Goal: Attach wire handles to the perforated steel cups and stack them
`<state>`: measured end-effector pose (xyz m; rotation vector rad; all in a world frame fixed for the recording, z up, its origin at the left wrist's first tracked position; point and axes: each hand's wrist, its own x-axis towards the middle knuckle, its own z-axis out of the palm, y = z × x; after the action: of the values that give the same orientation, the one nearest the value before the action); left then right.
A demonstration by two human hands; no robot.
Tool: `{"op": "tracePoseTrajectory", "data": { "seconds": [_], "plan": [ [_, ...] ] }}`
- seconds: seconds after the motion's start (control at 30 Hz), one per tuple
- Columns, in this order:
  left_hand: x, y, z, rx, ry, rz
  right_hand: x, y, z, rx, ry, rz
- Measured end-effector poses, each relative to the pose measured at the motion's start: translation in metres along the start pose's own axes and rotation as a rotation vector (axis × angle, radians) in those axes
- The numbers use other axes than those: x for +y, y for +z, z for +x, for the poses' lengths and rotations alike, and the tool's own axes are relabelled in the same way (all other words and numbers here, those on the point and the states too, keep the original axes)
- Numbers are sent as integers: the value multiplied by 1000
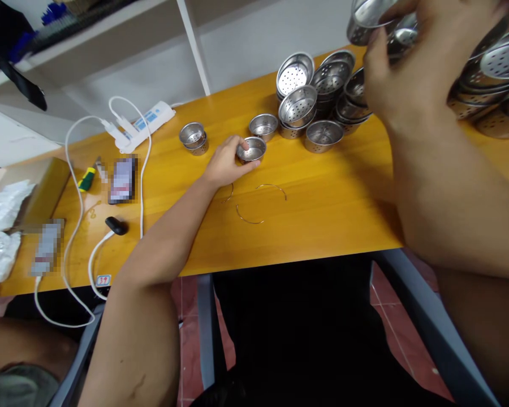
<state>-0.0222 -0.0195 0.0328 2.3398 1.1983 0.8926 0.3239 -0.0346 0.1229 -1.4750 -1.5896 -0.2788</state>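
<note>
My left hand [225, 163] is closed on the rim of a small perforated metal cup [257, 148] on the table, with the thumb inside it. Just behind stands another perforated cup [263, 125]. At upper right, raised over the stacks, my right hand [424, 62] grips a similar metal cup [360, 28] between thumb and fingers; motion blurs it and the frame's top edge cuts it off. Several stacked cups [297, 107] stand between the hands, beside a single cup [323, 135]. Thin curved wires [250, 221] lie in front of my left hand.
Two nested cups [193, 135] stand left of my hand. More stacks [503, 68] fill the right. A white power strip [146, 127], phone [122, 180], green-yellow tool [87, 179], black item [116, 225] and cables lie left. A person's arm [21, 342] shows at lower left.
</note>
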Motion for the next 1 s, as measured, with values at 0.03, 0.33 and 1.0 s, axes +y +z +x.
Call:
{"op": "tracePoseTrajectory", "data": {
  "seconds": [0.03,0.33,1.0],
  "plan": [
    [1,-1,0,-5,-1,1,-8,-6,-6,-29,-9,16],
    [16,-7,-3,-29,-40,66,-42,-26,-15,-159,-44,-103],
    [-10,5,1,-51,1,-5,-24,-24,-4,-306,63,-255]
  ]
}}
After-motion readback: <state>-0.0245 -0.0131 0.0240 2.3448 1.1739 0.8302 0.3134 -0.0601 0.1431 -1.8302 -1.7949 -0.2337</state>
